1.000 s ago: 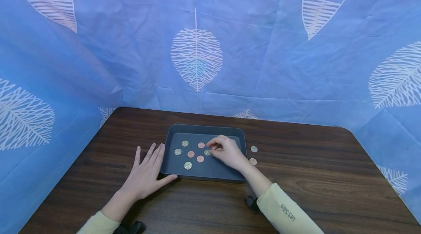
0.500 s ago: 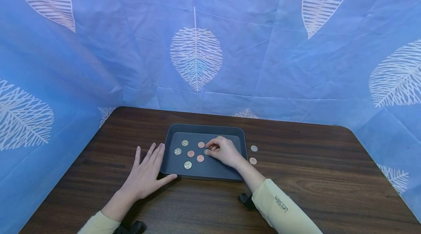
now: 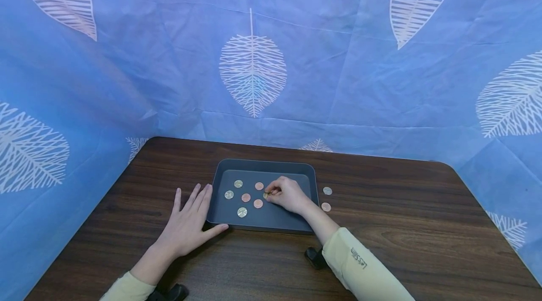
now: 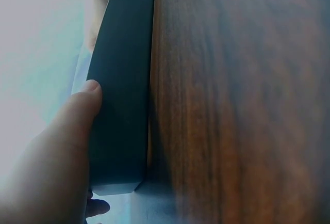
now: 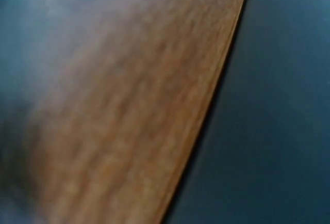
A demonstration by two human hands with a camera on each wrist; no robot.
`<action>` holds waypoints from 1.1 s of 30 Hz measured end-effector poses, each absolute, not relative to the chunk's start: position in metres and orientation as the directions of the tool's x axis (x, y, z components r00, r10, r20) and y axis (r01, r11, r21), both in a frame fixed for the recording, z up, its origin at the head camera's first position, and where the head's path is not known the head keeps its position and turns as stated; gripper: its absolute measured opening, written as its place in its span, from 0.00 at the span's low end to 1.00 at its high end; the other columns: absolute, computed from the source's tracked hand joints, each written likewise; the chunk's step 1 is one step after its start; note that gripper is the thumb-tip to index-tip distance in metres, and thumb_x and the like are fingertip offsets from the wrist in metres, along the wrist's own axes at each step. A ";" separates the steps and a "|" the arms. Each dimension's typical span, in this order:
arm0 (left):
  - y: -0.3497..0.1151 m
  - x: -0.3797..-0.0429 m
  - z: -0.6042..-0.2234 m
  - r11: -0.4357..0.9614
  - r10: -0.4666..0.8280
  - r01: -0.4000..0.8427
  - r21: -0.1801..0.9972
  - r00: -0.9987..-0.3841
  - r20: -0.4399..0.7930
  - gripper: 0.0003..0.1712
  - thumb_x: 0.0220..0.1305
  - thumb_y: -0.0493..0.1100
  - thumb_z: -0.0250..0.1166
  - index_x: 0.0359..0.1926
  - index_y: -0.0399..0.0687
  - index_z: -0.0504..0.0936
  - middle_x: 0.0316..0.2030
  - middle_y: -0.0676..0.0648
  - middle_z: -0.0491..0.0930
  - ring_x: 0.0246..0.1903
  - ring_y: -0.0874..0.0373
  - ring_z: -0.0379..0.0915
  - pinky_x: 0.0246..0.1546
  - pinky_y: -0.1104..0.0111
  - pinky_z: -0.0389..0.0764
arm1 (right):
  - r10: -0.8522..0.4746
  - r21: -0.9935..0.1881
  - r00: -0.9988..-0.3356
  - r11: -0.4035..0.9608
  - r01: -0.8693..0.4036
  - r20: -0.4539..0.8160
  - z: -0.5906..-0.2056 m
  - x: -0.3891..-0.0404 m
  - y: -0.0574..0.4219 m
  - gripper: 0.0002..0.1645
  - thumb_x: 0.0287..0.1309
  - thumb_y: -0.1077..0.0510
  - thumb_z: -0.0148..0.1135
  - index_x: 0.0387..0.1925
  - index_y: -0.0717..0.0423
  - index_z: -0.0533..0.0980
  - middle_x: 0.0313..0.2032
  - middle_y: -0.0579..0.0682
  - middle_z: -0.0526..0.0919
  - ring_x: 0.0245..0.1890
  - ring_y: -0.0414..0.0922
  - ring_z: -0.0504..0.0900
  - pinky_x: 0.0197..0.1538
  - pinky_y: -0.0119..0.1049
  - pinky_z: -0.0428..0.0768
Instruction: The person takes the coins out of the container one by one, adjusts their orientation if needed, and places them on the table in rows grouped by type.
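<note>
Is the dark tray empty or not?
Not empty: coins lie spread inside the tray, and the right hand pinches a gold-coloured coin.

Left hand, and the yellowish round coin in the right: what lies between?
The head view shows six round coins, three coppery, three yellowish, inside a dark grey rectangular tray.

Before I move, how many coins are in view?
9: six coins in the tray, two coins right of it on the table, one coin pinched by the right hand, which may hide more.
</note>
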State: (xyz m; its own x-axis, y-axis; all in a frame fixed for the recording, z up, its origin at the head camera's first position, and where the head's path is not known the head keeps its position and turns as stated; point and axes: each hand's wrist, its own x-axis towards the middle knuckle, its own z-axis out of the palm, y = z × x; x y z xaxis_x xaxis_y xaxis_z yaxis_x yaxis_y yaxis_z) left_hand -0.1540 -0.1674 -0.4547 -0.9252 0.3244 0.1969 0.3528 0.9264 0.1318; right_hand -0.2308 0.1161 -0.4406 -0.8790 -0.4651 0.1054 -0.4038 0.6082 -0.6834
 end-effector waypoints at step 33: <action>-0.167 -0.154 -0.455 0.927 0.324 0.352 0.131 -0.926 0.195 0.63 0.53 0.83 0.42 0.73 0.38 0.52 0.71 0.40 0.56 0.71 0.43 0.44 0.65 0.39 0.34 | -0.469 -0.728 -0.883 0.615 -0.303 -0.028 -0.430 -0.232 0.114 0.10 0.52 0.66 0.69 0.36 0.59 0.76 0.29 0.49 0.75 0.27 0.41 0.71 0.34 0.34 0.71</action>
